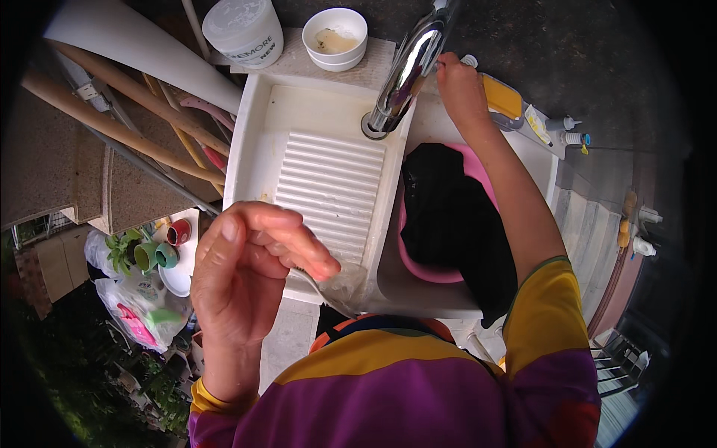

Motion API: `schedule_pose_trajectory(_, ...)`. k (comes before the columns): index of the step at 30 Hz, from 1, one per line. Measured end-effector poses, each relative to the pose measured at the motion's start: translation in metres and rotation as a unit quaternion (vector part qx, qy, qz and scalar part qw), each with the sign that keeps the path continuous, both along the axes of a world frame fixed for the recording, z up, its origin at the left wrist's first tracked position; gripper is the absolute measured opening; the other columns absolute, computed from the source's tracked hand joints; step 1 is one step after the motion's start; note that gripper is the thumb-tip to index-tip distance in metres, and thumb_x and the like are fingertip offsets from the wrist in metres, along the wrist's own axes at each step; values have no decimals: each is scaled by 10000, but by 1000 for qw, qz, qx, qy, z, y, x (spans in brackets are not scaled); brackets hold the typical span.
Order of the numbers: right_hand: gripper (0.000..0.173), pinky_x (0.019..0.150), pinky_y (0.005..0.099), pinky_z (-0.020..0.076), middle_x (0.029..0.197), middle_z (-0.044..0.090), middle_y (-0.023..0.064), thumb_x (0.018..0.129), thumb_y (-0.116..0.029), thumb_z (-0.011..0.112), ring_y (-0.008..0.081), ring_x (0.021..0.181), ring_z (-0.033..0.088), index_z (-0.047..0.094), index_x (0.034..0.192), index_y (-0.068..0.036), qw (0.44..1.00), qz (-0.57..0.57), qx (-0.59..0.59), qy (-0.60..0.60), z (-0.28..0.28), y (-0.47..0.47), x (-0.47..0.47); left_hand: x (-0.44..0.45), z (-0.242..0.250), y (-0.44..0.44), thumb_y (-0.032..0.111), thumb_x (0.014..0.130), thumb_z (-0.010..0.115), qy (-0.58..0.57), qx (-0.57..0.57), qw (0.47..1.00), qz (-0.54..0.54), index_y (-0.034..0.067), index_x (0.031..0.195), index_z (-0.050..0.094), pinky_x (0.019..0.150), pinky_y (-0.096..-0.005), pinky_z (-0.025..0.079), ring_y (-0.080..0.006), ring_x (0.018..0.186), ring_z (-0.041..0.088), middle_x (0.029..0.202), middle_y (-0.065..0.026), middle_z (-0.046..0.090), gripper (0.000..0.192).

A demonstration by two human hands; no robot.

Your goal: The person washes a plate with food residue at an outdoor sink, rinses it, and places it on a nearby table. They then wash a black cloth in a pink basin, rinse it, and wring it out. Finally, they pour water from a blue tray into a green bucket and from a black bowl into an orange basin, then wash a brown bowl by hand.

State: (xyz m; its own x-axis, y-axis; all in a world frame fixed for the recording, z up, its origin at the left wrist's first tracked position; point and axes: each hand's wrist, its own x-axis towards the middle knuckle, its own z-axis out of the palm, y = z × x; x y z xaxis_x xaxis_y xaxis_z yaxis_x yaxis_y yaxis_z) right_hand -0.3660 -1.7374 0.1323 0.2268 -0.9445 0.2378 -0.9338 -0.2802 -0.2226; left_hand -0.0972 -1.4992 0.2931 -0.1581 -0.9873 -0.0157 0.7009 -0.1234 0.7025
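My left hand (pixel 246 274) hovers over the near left corner of a white laundry sink (pixel 238 145). It looks wet, its fingers are loosely curled, and nothing is in it. Below the fingertips lies a thin, curved pale handle (pixel 333 302), partly hidden. My right hand (pixel 462 87) reaches past the basin to the chrome faucet (pixel 411 61), with its fingers closed at a small metal handle mostly hidden by them. A black cloth (pixel 454 213) fills a pink plastic basin (pixel 476 168) in the right-hand bowl and hangs over the sink's front edge.
The ribbed washboard (pixel 330 190) lies left of the bowl. Behind it stand a white tub (pixel 243 33) and stacked white bowls (pixel 336 39). A yellow-filled container (pixel 501 98) and small bottles (pixel 560 123) line the back right. Wooden poles (pixel 134 140) lean at left.
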Motion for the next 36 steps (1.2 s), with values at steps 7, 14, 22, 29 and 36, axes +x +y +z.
schedule_pose_trajectory(7, 219, 688, 476, 537, 822, 678, 213, 925, -172, 536, 403, 761, 661, 592, 1068, -16, 998, -11, -9, -59, -14, 17, -4, -63, -114, -68, 26, 945, 466, -12, 343, 938, 47, 8, 1039, 566, 826, -360, 546, -241, 873, 641, 974, -128, 622, 139)
schedule_pose_trajectory(14, 273, 736, 487, 515, 821, 670, 218, 925, -154, 550, 409, 792, 646, 561, 1166, -25, 996, -36, 13, -75, -19, 17, -6, -82, -139, -96, 106, 938, 519, -36, 359, 931, 64, 73, 929, 558, 425, -239, 201, -92, 484, 254, 624, 15, 402, 52)
schedule_pose_trajectory(22, 439, 916, 382, 486, 1198, 594, 226, 913, -149, 597, 330, 1107, 594, 461, 1302, 6, 829, -13, 253, -499, -9, 152, 67, -73, -187, -78, 396, 1011, 420, -50, 325, 938, 106, 93, 1024, 593, 770, -413, 503, -261, 854, 588, 869, -122, 611, 349)
schedule_pose_trajectory(29, 318, 1091, 371, 302, 1201, 594, 214, 932, -229, 506, 304, 1272, 463, 563, 1175, -31, 889, -2, 195, -415, -28, 149, 122, -100, -154, -39, 304, 1015, 397, -29, 178, 977, 111, 88, 1384, 413, 1110, -374, 306, -245, 1271, 453, 1365, -120, 491, 429)
schedule_pose_trajectory(36, 303, 911, 395, 474, 1154, 594, 180, 826, -51, 603, 335, 1081, 577, 577, 1124, 0, 901, 146, 146, -382, -7, 165, 90, -75, -145, -60, 213, 990, 424, -107, 312, 939, 92, -19, 1234, 519, 842, -342, 511, -194, 960, 609, 1083, -103, 609, 349)
